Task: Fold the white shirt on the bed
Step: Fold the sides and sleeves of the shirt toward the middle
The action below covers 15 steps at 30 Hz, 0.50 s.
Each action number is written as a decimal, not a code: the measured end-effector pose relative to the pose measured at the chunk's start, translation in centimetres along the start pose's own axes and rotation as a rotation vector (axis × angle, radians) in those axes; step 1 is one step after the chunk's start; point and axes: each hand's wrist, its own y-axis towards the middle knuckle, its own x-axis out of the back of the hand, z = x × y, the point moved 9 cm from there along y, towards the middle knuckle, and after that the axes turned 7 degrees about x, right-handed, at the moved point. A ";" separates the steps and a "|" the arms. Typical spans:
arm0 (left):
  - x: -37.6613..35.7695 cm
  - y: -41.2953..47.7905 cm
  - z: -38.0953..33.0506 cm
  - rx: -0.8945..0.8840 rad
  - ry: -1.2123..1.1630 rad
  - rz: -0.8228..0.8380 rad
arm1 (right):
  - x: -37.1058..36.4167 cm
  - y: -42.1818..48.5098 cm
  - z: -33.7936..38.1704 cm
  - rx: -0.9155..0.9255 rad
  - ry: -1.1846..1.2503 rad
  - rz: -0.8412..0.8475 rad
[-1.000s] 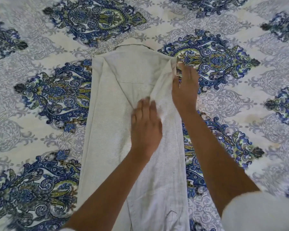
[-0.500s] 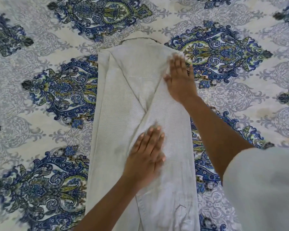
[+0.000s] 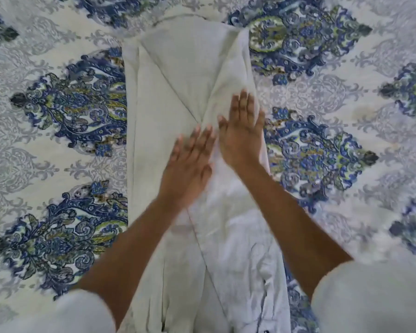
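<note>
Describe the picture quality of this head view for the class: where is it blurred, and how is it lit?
Head view: motion blur smears the left hand and right hand; the white shirt and patterned bedsheet look soft too; lighting is even and diffuse, with no glare or hard shadows; the near shirt end looks brighter, washed out.

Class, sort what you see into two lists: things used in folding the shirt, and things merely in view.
In use: white shirt; left hand; right hand, both flat on it.
Merely there: patterned bedspread; person's pale sleeves.
</note>
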 end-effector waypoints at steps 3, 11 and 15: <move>-1.6 1.1 0.7 -0.109 0.071 0.049 | -2.0 -7.0 0.3 -0.201 0.124 -0.077; -1.5 0.8 0.6 -0.089 0.122 0.056 | -4.5 -17.3 -1.9 -0.360 -0.042 -0.104; -0.8 -1.5 -5.7 -0.324 0.069 0.038 | -4.1 -21.2 -2.0 -0.418 -0.083 -0.096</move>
